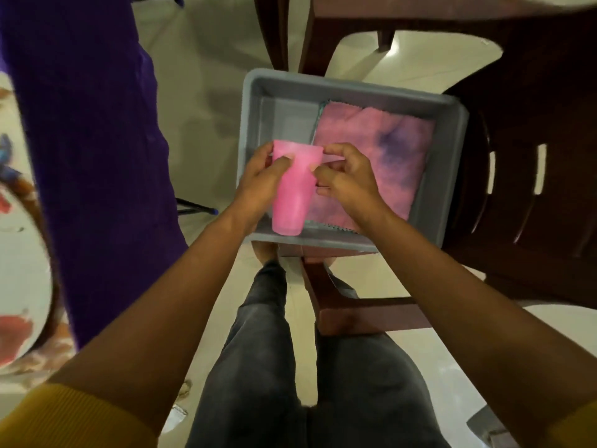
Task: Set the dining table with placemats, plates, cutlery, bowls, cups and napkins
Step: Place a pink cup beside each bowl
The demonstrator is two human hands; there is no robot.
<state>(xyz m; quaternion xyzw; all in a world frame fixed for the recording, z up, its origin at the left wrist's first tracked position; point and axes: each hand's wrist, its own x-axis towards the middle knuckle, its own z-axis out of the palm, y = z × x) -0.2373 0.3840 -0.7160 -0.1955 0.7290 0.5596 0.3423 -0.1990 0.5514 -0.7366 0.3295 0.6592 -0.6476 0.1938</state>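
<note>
Pink cup [293,189], tall, tapered, translucent plastic, rim at twelve o'clock, held over the grey tray [452,176]; left hand [258,182] grips its side, right hand [347,179] pinches its rim.

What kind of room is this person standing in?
Probably a dining room at home. A dark brown chair stands on a pale floor, and on a stool sits a grey tub of table things: a folded pink cloth, with a pink cup held over it.
</note>
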